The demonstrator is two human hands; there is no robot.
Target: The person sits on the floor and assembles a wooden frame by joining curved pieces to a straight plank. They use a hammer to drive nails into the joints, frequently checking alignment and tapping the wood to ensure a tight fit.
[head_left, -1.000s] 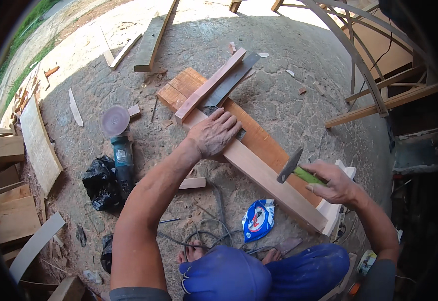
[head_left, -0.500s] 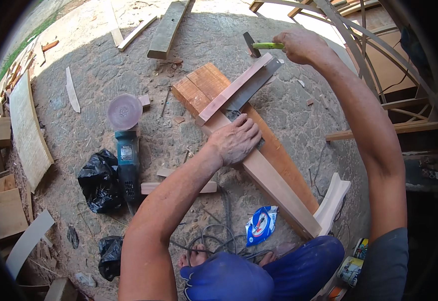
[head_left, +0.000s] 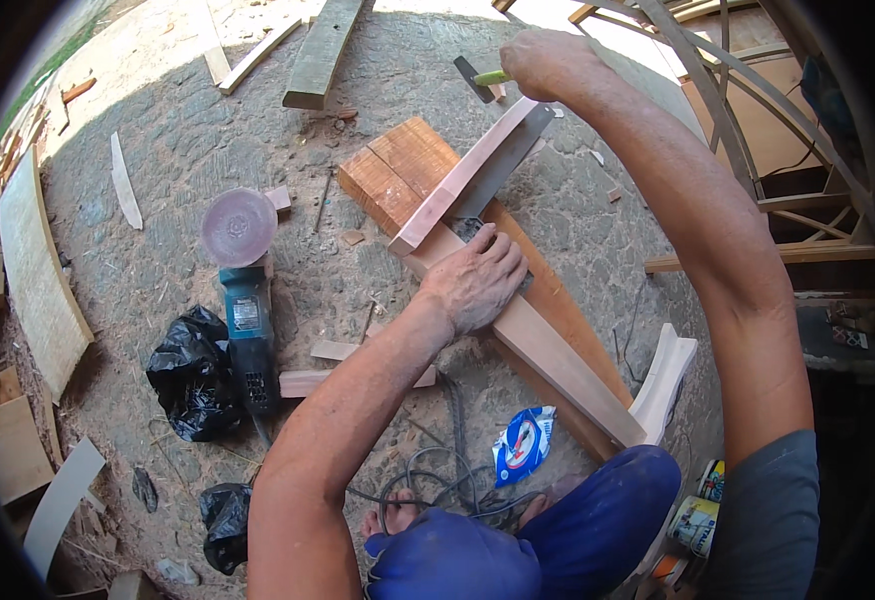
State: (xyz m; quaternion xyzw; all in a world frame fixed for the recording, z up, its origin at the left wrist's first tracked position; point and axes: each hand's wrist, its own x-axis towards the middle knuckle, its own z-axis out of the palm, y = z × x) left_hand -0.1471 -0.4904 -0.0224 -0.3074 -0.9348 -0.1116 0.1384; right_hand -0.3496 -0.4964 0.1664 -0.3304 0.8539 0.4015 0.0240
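Observation:
My left hand [head_left: 475, 285] is closed over a long pale wooden bar [head_left: 567, 370], its fingers curled over the far edge. A shorter pinkish wooden strip [head_left: 472, 175] crosses the bar's upper end at about a right angle. Beside the strip lies a flat grey metal blade [head_left: 505, 160]; its dark near end runs under my left fingers, so its kind is unclear. Underneath is a thick brown plank [head_left: 397, 160]. My right hand [head_left: 554, 65] grips a hammer [head_left: 474, 80] by its green handle, the dark head hanging past the strip's far end, apart from it.
At left lie an angle grinder [head_left: 244, 270] with a round disc and a black plastic bag [head_left: 195, 370]. A cable [head_left: 427, 465] coils by my feet, near a blue-white packet [head_left: 524, 447]. A curved pale wood piece [head_left: 664, 375] stands right; curved wooden frames [head_left: 737, 90] fill the upper right.
My right hand and the hammer have moved left and slightly up. My left hand still holds the bar, and the strip remains across it. The whole view has shifted slightly.

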